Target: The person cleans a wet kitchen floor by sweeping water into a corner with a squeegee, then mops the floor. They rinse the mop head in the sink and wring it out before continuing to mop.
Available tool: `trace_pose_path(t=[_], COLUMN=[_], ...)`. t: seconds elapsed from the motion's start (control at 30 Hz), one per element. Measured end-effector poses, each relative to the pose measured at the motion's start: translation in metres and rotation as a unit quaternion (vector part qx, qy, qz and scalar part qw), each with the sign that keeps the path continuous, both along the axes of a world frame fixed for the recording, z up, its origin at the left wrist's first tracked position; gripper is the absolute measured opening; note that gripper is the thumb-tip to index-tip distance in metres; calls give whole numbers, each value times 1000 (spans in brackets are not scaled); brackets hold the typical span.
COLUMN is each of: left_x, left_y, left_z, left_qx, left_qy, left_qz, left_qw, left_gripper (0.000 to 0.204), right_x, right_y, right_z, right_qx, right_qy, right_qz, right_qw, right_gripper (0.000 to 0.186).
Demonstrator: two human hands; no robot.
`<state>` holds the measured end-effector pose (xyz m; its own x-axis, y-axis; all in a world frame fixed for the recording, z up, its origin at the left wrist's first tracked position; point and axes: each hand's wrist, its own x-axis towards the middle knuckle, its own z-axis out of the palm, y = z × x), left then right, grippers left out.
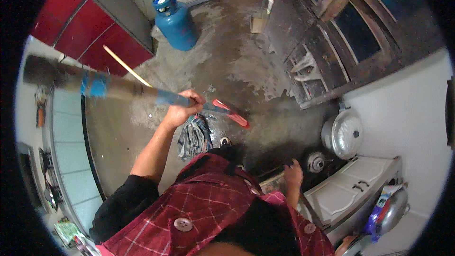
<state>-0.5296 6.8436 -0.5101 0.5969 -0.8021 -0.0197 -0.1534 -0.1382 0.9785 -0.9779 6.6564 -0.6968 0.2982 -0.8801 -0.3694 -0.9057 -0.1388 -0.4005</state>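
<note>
My left hand (184, 109) is closed around a long pole (132, 91) with blue tape wrapped on it. The pole slants from close by on the upper left down to a red bar-shaped head (232, 114) at the floor; whether that is a broom or a squeegee I cannot tell. A striped rag mop head (194, 137) lies on the floor just below this hand. A thin yellow stick (125, 65) runs behind the pole, roughly in line with the rags. My right hand (293, 174) hangs low on the right with loosely extended fingers, apparently holding nothing, near a white cabinet (348, 187).
The concrete floor (227, 33) has dark wet-looking patches. A blue gas cylinder (177, 26) stands at the far left beside red cupboards (90, 23). Dark wooden furniture (327, 38) leans in from the far right. A large metal pot (343, 132) sits at the right wall.
</note>
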Motion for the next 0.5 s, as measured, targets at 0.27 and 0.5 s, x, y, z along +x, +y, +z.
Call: trace_pose_path(t=[0.27,0.5], left_x=[12,-47], left_y=[91,136], left_z=[26,112], left_qx=[-66,-213], left_qy=[55,-64], left_qz=[228,433], left_qw=[970,873], left_gripper=[20,99], right_x=[273,393], right_y=[2,67], right_z=[-4,16], right_qx=[150,146], right_qy=[-96,-202], right_qz=[340,627], right_qw=[923,738], right_gripper=[39,80])
